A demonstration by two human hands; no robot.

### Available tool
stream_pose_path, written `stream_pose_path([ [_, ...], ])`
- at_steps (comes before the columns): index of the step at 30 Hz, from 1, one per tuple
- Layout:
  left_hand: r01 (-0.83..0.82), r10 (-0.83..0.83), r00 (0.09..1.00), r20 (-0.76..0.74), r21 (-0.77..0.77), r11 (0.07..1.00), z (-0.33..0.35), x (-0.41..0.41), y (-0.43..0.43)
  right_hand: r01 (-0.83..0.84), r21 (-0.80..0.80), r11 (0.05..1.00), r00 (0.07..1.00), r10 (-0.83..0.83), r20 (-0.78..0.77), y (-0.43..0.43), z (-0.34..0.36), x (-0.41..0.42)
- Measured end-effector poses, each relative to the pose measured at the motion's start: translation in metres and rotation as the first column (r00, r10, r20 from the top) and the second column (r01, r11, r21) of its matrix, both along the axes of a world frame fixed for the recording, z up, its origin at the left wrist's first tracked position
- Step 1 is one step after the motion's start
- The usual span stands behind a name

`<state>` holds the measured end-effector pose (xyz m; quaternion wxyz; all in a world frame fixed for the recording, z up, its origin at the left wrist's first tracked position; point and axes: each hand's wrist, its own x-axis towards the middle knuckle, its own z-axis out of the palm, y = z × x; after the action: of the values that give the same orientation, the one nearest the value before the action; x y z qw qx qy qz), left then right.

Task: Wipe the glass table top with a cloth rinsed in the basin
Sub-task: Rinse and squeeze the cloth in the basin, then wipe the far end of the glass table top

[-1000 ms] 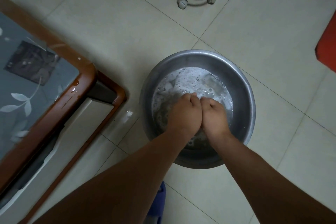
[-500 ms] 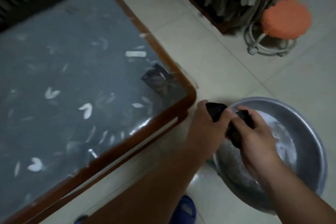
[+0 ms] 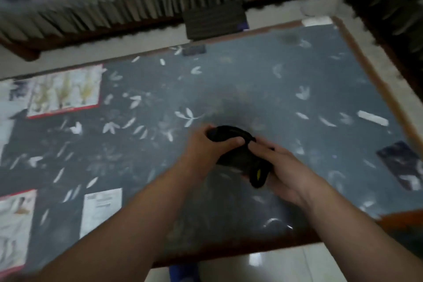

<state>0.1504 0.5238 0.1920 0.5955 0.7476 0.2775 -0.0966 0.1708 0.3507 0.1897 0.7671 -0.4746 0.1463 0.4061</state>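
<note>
Grey-blue glass patterned with pale leaf shapes covers the desk [image 3: 251, 71] inside a brown wooden frame [image 3: 375, 80]. Flat prints [image 3: 64, 91] lie beneath it at the left, and pleated fabric [image 3: 114, 14] hangs beyond the far edge. Motion smears the view, so fine detail is lost.

The cloth [image 3: 238, 155] is black, soft and bunched into a thick roll, with a small yellow mark near its lower end (label or stitching, too blurred to tell). It sits over the middle of the desk, a little right of centre, its long axis slanting from far-left to near-right. Both hands hold it. The left hand [image 3: 206, 146] grips the far end with its thumb laid across the top, and the right hand [image 3: 283, 167] curls its fingers round the near end. Whether the roll touches the glass or hangs just above it cannot be told.

Wiping seems not yet begun. The coming move likely turns on opening the roll flat and pressing it down. More glass lies left of the cloth than right, and the left hand is nearer that stretch. A damp cloth should slide easily on such smooth glass.
</note>
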Motion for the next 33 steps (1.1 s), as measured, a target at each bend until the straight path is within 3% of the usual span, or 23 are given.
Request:
stream_pose_path([
  [3, -0.021, 0.018, 1.0, 0.019, 0.131, 0.991, -0.018, 0.005, 0.072, -0.152, -0.13, 0.98, 0.982, 0.165, 0.092, 0.078, -0.011, 0.006],
  [5, -0.075, 0.071, 0.997, 0.027, 0.186, 0.98, -0.033, 0.011, 0.12, -0.011, -0.344, 0.939, 0.964, 0.102, 0.247, 0.116, -0.024, 0.018],
  [7, -0.064, 0.069, 0.998, -0.006, 0.302, 0.951, -0.047, 0.016, 0.17, 0.268, -0.621, 0.736, 0.833, 0.146, 0.533, 0.139, -0.038, 0.036],
  [9, 0.024, -0.018, 1.0, -0.018, 0.474, 0.88, -0.061, 0.019, 0.217, 0.439, -0.723, 0.533, 0.633, 0.388, 0.67, 0.155, -0.059, 0.048],
  [12, 0.176, -0.135, 0.984, -0.113, 0.684, 0.708, -0.076, 0.031, 0.273, 0.427, -0.833, 0.353, 0.414, 0.742, 0.527, 0.182, -0.09, 0.057],
  [14, 0.271, -0.129, 0.961, -0.246, 0.728, 0.63, -0.083, 0.039, 0.299, 0.418, -0.878, 0.235, 0.353, 0.848, 0.395, 0.2, -0.106, 0.066],
  [17, 0.416, -0.125, 0.893, -0.432, 0.686, 0.597, -0.09, 0.053, 0.323, 0.437, -0.895, 0.086, 0.259, 0.941, 0.218, 0.22, -0.12, 0.079],
  [20, 0.476, -0.139, 0.837, -0.529, 0.577, 0.663, -0.094, 0.063, 0.332, 0.457, -0.881, 0.121, 0.095, 0.978, 0.184, 0.211, -0.129, 0.086],
  [21, 0.484, -0.151, 0.829, -0.539, 0.554, 0.678, -0.098, 0.065, 0.334, 0.456, -0.88, 0.132, 0.098, 0.975, 0.197, 0.205, -0.13, 0.097],
  [22, 0.493, -0.17, 0.824, -0.541, 0.536, 0.685, -0.101, 0.065, 0.335, 0.467, -0.877, 0.116, 0.167, 0.962, 0.216, 0.201, -0.132, 0.114],
  [25, 0.504, -0.206, 0.827, -0.523, 0.525, 0.686, -0.109, 0.06, 0.338, 0.427, -0.902, 0.062, 0.521, 0.799, 0.302, 0.225, -0.127, 0.182],
  [26, 0.508, -0.211, 0.824, -0.526, 0.521, 0.685, -0.111, 0.06, 0.339, 0.409, -0.909, 0.078, 0.535, 0.787, 0.308, 0.244, -0.126, 0.197],
  [27, 0.512, -0.213, 0.821, -0.53, 0.517, 0.686, -0.112, 0.061, 0.34, 0.415, -0.905, 0.092, 0.478, 0.824, 0.303, 0.265, -0.125, 0.202],
  [31, 0.514, -0.221, 0.817, -0.533, 0.497, 0.7, -0.11, 0.062, 0.339, 0.436, -0.875, 0.209, 0.024, 0.97, 0.244, 0.298, -0.128, 0.166],
  [33, 0.513, -0.221, 0.812, -0.54, 0.482, 0.71, -0.109, 0.063, 0.339, 0.392, -0.892, 0.224, -0.074, 0.974, 0.212, 0.279, -0.127, 0.164],
])
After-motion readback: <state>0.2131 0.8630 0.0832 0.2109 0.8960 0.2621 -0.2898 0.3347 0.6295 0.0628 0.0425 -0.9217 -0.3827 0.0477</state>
